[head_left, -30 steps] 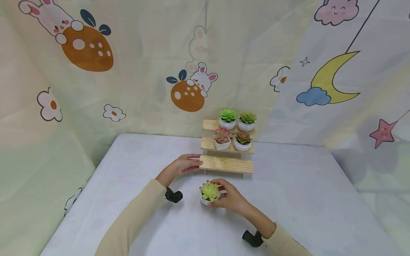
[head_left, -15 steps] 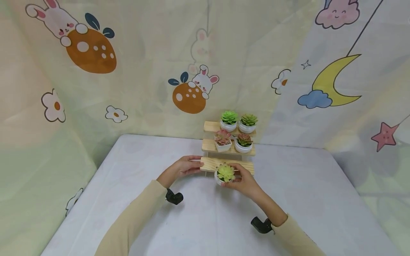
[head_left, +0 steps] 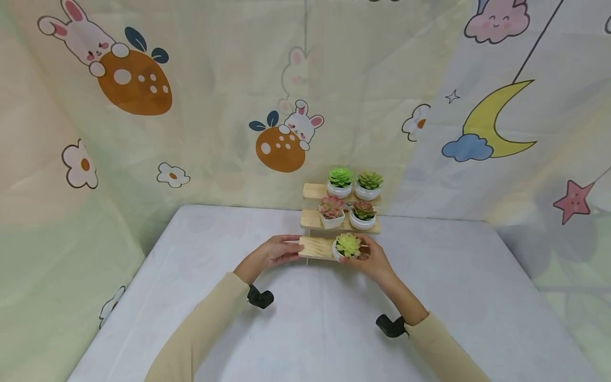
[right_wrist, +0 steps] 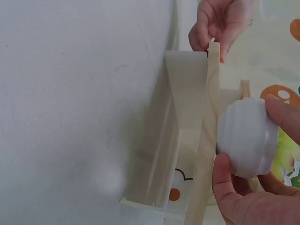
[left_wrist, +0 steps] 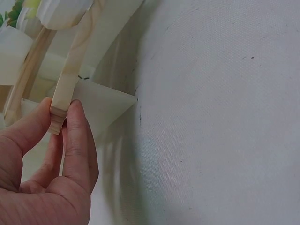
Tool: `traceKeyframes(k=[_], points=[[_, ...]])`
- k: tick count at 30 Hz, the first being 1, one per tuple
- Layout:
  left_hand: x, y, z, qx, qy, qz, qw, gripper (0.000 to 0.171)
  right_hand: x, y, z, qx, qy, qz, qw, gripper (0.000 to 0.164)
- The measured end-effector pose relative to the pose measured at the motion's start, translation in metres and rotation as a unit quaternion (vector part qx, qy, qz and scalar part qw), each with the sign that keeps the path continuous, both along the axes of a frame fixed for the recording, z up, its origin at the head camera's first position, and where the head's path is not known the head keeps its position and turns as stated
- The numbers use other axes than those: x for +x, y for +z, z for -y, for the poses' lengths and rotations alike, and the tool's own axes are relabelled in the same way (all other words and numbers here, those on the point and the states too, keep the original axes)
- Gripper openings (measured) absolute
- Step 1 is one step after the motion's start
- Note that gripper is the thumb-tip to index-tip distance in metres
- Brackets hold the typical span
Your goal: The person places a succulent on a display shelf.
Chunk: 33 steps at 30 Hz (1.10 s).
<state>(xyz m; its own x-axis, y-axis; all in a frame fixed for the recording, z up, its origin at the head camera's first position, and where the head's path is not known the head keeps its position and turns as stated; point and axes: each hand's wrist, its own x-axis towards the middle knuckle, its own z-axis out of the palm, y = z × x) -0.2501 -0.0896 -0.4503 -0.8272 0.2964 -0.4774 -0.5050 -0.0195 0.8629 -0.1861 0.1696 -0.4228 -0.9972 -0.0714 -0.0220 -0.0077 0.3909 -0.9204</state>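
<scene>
A three-step wooden stand (head_left: 316,247) stands at the back of the table. My left hand (head_left: 273,251) pinches the left end of its lowest board; the left wrist view has the thumb on one face and fingers (left_wrist: 77,145) on the other. With my right hand (head_left: 377,261) I grip a yellow-green potted succulent (head_left: 347,244) by its white round pot (right_wrist: 247,138), at the right part of that board. The pot's base is at the board's surface; whether its full weight rests there I cannot tell.
On the middle step sit a pink succulent (head_left: 331,211) in an angular white pot and a reddish-green one (head_left: 364,214). Two green succulents (head_left: 340,182) fill the top step. A printed cloth (head_left: 215,122) hangs behind the white table (head_left: 305,329).
My right hand has carried the yellow-green succulent from the table in front of the stand up and rightward onto its lowest board. My left hand keeps its hold on the board's end.
</scene>
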Motion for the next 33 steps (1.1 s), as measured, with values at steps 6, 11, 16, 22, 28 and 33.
traceKeyframes(k=[6, 11, 16, 22, 28, 33], points=[[-0.001, 0.001, -0.001, -0.001, 0.002, 0.003, 1.0000, 0.051, -0.005, -0.002, 0.000, -0.015, -0.018, 0.006, 1.000, 0.066], [-0.001, 0.002, -0.001, -0.002, 0.003, 0.003, 1.0000, 0.051, -0.007, -0.002, 0.001, -0.009, -0.031, 0.020, 0.999, 0.068], [0.000, 0.005, -0.001, -0.005, 0.003, 0.006, 1.0000, 0.050, -0.008, -0.004, 0.002, -0.002, -0.038, 0.015, 0.999, 0.068], [0.001, 0.006, -0.001, -0.002, 0.002, 0.006, 1.0000, 0.051, -0.007, -0.007, 0.002, -0.002, -0.042, 0.012, 0.999, 0.068], [-0.001, 0.005, 0.000, -0.006, 0.006, 0.009, 0.9999, 0.051, -0.008, -0.007, 0.003, -0.011, -0.039, 0.008, 0.999, 0.066], [-0.003, 0.001, 0.002, -0.005, 0.013, 0.009, 0.9999, 0.050, -0.008, -0.011, 0.002, -0.032, -0.026, 0.000, 0.999, 0.059]])
